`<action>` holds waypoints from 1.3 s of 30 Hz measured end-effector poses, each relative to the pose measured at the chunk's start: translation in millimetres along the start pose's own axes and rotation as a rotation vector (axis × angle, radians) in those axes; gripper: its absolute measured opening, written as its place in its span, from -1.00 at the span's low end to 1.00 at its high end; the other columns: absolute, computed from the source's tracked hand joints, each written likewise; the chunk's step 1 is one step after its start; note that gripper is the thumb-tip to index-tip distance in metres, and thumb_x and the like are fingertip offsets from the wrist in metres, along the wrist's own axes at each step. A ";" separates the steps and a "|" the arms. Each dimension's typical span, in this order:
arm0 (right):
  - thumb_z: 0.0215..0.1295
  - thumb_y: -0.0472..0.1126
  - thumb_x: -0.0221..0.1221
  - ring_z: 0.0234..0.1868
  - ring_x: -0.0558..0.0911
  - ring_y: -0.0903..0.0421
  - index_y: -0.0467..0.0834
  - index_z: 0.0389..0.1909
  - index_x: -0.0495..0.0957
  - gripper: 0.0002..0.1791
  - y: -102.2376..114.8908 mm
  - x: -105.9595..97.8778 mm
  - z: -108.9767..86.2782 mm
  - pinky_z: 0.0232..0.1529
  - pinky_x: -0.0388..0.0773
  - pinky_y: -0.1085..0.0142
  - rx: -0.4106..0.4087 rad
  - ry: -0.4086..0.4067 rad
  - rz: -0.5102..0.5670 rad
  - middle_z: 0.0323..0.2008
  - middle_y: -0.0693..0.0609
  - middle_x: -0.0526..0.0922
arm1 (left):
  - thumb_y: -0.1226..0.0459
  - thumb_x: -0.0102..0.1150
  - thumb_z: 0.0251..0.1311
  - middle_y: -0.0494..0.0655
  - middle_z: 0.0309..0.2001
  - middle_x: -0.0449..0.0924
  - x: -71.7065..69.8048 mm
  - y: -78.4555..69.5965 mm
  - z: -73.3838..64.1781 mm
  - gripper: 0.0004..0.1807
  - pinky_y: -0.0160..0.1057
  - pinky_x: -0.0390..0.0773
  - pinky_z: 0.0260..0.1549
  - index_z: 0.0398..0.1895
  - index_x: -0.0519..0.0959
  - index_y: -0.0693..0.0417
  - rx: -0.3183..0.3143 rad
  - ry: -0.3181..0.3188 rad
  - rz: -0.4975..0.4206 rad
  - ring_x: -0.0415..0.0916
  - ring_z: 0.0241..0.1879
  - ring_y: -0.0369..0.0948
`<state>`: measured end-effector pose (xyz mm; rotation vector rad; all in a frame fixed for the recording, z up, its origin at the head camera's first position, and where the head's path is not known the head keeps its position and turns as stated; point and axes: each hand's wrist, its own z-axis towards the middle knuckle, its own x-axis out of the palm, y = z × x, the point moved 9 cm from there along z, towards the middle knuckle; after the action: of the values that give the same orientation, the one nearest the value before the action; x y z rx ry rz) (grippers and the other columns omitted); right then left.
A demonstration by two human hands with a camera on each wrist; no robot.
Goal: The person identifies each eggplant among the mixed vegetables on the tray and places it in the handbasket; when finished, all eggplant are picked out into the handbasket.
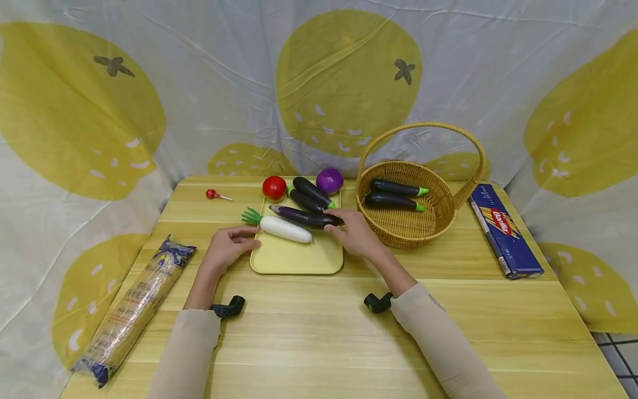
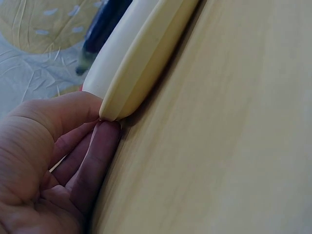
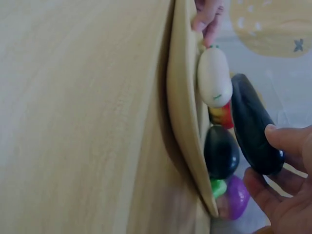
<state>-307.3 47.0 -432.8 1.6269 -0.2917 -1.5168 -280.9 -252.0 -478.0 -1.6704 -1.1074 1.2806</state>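
Note:
My left hand point(image 1: 227, 247) pinches the left rim of a yellow tray point(image 1: 299, 260) between thumb and fingers; the left wrist view shows the tray's edge point(image 2: 131, 83) in that grip. A long dark eggplant point(image 1: 304, 216) is held at its right end by my right hand point(image 1: 355, 231), thumb on the near side. In the right wrist view this eggplant point(image 3: 251, 126) appears raised above the others. On the tray lie a white radish point(image 1: 286, 228) with green leaves and two more eggplants point(image 1: 314, 191). A tomato point(image 1: 274, 188) and a purple round vegetable point(image 1: 329, 180) sit at its back edge.
To the right stands a wicker basket point(image 1: 366, 223) with a tall handle and two eggplants point(image 1: 394, 201) inside. A blue spaghetti box point(image 1: 505, 230) lies beyond it. At left are a bag of noodles point(image 1: 139, 310) and a red lollipop point(image 1: 211, 193). A patterned curtain hangs behind.

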 end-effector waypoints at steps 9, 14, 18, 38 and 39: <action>0.52 -0.13 0.20 0.28 0.59 -0.09 -0.16 0.38 0.51 -0.53 7.5 -32.1 -17.1 0.33 0.53 0.00 -0.061 -0.039 0.016 0.34 -0.13 0.57 | 0.32 0.43 0.24 0.31 0.14 0.66 0.3 1.7 0.8 -0.51 -0.37 0.73 -0.22 0.23 0.63 0.26 -0.006 -0.002 -0.003 0.68 -0.23 -0.32; 0.51 -0.17 0.20 0.32 0.56 -0.11 -0.15 0.35 0.53 -0.56 3.7 -59.0 -29.9 0.34 0.50 -0.05 -0.111 -0.089 -0.001 0.28 -0.14 0.60 | 0.32 0.42 0.25 0.31 0.14 0.66 1.7 -0.7 0.2 -0.51 -0.38 0.73 -0.23 0.24 0.63 0.25 -0.010 0.003 0.007 0.68 -0.23 -0.33; 0.51 -0.17 0.21 0.33 0.55 -0.15 -0.14 0.35 0.53 -0.55 -6.0 -79.5 -40.9 0.31 0.52 -0.11 -0.104 -0.119 -0.001 0.29 -0.16 0.60 | 0.32 0.42 0.26 0.32 0.14 0.66 1.3 -2.9 -1.1 -0.51 -0.39 0.72 -0.22 0.25 0.62 0.25 -0.014 -0.001 0.021 0.68 -0.22 -0.33; 0.53 -0.11 0.19 0.13 0.65 -0.14 -0.10 0.42 0.47 -0.50 -87.9 -157.7 -87.6 -0.14 0.52 0.53 0.151 -0.152 0.039 0.35 -0.21 0.52 | 0.32 0.41 0.26 0.32 0.16 0.65 1.1 -0.2 -0.2 -0.51 -0.38 0.73 -0.21 0.26 0.61 0.27 -0.024 0.002 0.003 0.69 -0.21 -0.32; 0.53 -0.12 0.19 0.15 0.65 -0.16 -0.12 0.42 0.47 -0.50 -91.0 -160.2 -88.8 -0.14 0.52 0.57 0.153 -0.149 0.048 0.34 -0.23 0.52 | 0.32 0.41 0.26 0.32 0.16 0.65 1.0 -0.4 -0.1 -0.51 -0.38 0.73 -0.21 0.25 0.61 0.27 -0.024 0.001 0.002 0.69 -0.20 -0.32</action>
<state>-298.8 248.2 -396.7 1.6148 -0.5365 -1.6152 -280.7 -250.9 -477.9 -1.6899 -1.1249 1.2721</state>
